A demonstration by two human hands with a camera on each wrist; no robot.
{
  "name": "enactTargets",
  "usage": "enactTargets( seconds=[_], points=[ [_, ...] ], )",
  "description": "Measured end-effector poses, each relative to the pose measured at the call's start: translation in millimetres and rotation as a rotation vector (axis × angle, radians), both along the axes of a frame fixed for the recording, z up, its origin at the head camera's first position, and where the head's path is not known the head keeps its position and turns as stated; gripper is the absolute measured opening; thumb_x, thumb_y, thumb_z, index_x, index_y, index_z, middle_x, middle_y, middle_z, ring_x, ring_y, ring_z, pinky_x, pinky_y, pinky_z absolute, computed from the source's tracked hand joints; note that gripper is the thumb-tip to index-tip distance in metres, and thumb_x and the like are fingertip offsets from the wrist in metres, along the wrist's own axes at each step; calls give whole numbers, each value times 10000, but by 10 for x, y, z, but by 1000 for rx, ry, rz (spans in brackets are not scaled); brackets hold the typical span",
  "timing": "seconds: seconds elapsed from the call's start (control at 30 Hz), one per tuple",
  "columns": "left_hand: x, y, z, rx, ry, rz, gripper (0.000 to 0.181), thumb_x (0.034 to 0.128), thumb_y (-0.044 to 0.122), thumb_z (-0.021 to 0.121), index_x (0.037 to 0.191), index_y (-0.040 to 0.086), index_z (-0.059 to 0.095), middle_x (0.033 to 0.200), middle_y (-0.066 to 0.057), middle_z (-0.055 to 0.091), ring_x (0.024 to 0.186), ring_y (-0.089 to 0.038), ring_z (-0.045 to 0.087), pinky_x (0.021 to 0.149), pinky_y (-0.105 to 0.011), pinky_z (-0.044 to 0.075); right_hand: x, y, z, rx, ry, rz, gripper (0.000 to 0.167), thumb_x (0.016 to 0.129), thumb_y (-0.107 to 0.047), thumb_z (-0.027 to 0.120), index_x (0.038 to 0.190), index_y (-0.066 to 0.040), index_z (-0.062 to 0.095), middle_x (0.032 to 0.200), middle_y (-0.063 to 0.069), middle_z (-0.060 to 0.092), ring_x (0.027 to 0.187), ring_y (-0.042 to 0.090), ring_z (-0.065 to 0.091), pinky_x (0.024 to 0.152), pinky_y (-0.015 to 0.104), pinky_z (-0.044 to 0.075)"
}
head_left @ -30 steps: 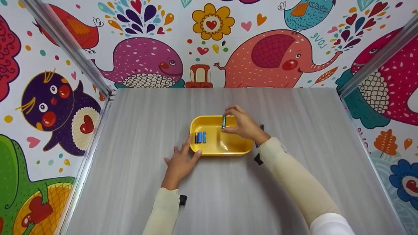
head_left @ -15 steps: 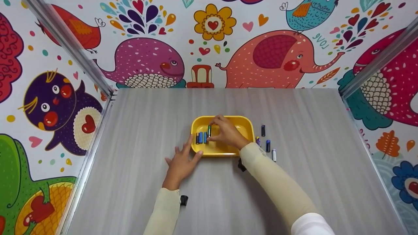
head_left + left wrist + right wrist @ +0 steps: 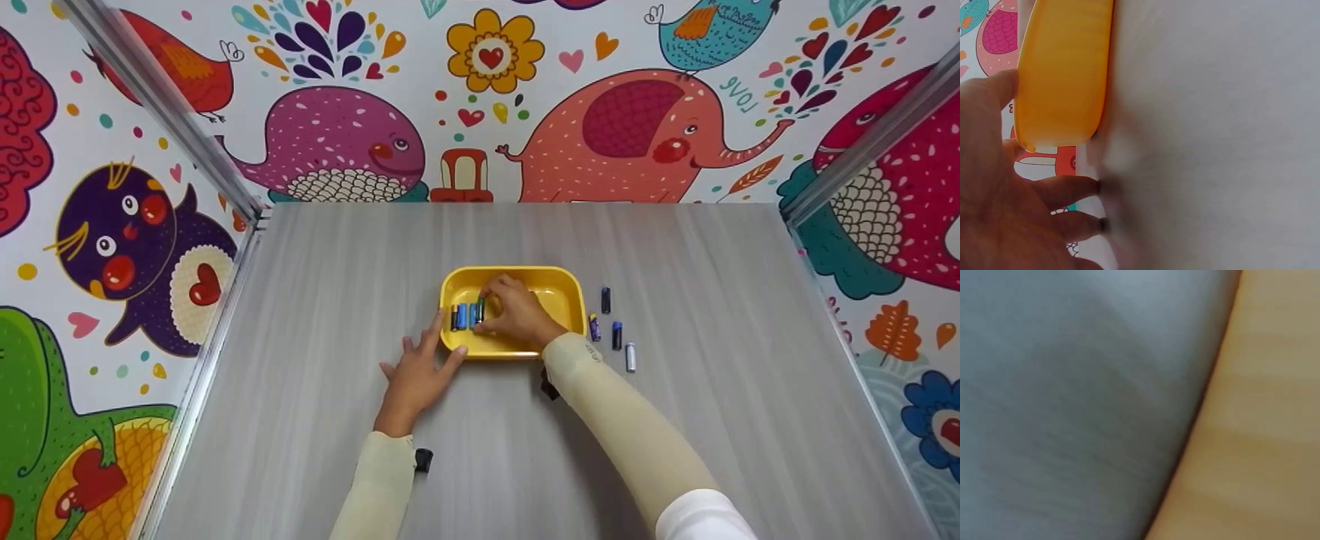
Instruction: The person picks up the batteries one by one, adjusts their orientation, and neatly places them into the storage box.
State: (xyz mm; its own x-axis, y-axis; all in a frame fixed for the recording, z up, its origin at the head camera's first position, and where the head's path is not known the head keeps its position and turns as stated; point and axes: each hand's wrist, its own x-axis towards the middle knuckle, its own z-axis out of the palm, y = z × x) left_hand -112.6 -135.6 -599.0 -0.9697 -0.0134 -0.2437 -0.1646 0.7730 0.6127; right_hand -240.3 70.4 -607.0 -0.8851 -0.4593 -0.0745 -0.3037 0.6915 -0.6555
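A yellow plastic tray (image 3: 556, 296) sits mid-table. Inside its left end, a dark battery (image 3: 454, 318), a blue battery (image 3: 463, 316) and a light-blue battery (image 3: 472, 315) lie side by side. My right hand (image 3: 516, 313) reaches into the tray and pinches a green battery (image 3: 481, 310) by its ends, at the right of that row. The left hand (image 3: 415, 382) has its fingers spread at the tray's near left corner. In the left wrist view, the left hand's thumb (image 3: 1002, 87) touches the tray's rim (image 3: 1023, 53); its other fingers reach past the corner.
Right of the tray, several loose batteries lie on the grey table (image 3: 322, 300): a dark one (image 3: 606, 300), a purple one (image 3: 594, 327), a dark-blue one (image 3: 616, 335) and a silver one (image 3: 630, 357). Patterned walls border the table. The right wrist view shows mostly yellow tray wall (image 3: 1258, 439).
My right hand has carried the green battery leftward and down into the tray, beside the row. The loose batteries on the right have come into view. The left hand stays in place.
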Motion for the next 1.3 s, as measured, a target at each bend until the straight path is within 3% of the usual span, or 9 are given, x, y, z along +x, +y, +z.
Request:
enactTargets(
  seconds=[0.33, 0.8, 1.13, 1.3],
  points=[
    [-7, 0, -22, -6, -5, 1, 802, 918, 821, 402, 1586, 567, 39, 1634, -121, 388, 1536, -490, 206, 1079, -866, 35, 12, -4, -50, 77, 17, -8, 526, 760, -471, 895, 1145, -186, 679, 1261, -16, 587, 1236, 239, 492, 1105, 501, 409],
    [8, -3, -10, 36, -13, 17, 804, 911, 811, 442, 1579, 580, 59, 1638, -135, 371, 1542, -492, 184, 1083, -863, 6, 10, 0, -66, 140, 42, 14, 555, 786, -501, 864, 1204, -182, 687, 1328, 3, 579, 1281, 241, 470, 1124, 500, 411],
    [7, 3, -7, 23, -21, 19, 811, 903, 824, 432, 1576, 585, 48, 1641, -126, 371, 1543, -485, 188, 1089, -857, 11, 18, 14, -41, 105, 53, 35, 590, 770, -509, 875, 1223, -181, 688, 1332, 12, 583, 1284, 252, 487, 1114, 496, 414],
    [3, 9, -1, 24, -19, 18, 809, 907, 817, 436, 1576, 587, 43, 1636, -131, 378, 1537, -496, 188, 1087, -858, 6, 27, 25, 22, 51, 10, 25, 620, 763, -461, 895, 1259, -160, 676, 1320, 12, 576, 1267, 244, 490, 1139, 438, 407]
  ],
)
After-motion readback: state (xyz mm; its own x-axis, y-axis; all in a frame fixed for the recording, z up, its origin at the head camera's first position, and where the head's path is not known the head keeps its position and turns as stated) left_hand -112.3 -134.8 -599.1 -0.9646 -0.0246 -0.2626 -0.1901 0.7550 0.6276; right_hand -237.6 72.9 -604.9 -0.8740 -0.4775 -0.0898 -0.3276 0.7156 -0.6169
